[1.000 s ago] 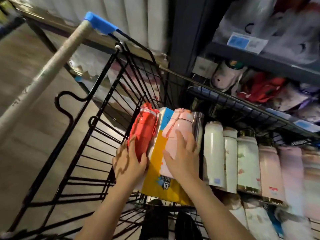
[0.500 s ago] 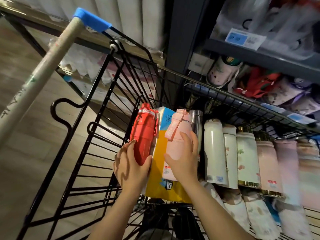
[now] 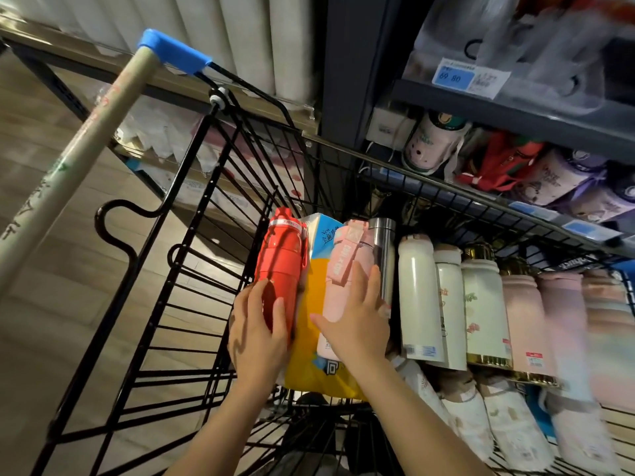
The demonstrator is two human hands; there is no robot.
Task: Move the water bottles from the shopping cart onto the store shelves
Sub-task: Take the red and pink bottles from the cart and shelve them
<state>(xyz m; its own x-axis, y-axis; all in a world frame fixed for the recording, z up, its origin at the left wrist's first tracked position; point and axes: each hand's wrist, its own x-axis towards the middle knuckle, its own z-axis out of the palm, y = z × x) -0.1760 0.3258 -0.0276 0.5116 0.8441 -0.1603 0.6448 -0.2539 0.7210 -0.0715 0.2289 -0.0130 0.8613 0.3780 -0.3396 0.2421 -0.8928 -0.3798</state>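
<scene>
- Now, two bottles are held inside the shopping cart [image 3: 192, 269], one in each of the hands.
- The left hand [image 3: 256, 333] is curled round the low part of the red bottle [image 3: 280, 266], with the thumb on the front.
- The right hand [image 3: 357, 321] is wrapped over the pink bottle [image 3: 343, 269], with the fingers spread across its side.
- Both bottles stand nearly upright and lean on a yellow and blue pack [image 3: 318, 293] between them.
- To do this step well, each bottle should be lifted straight up, so the black wire rim is not bumped.
- The grip should be kept low and firm (smooth round bottles may slip).
- The red bottle looks shiny and hard, with a ribbed cap and a thin strap at its side.
- The pink bottle looks matt and soft in color, with a flat strap down its front.
- A silver steel bottle [image 3: 385, 249] is seen just behind the pink one.
- More bottles [image 3: 446, 300], white and pale pink, are packed side by side in the cart.
- The store shelves [image 3: 515, 108] are just past the cart on the right, already crowded, so a free gap should be looked for first.
</scene>
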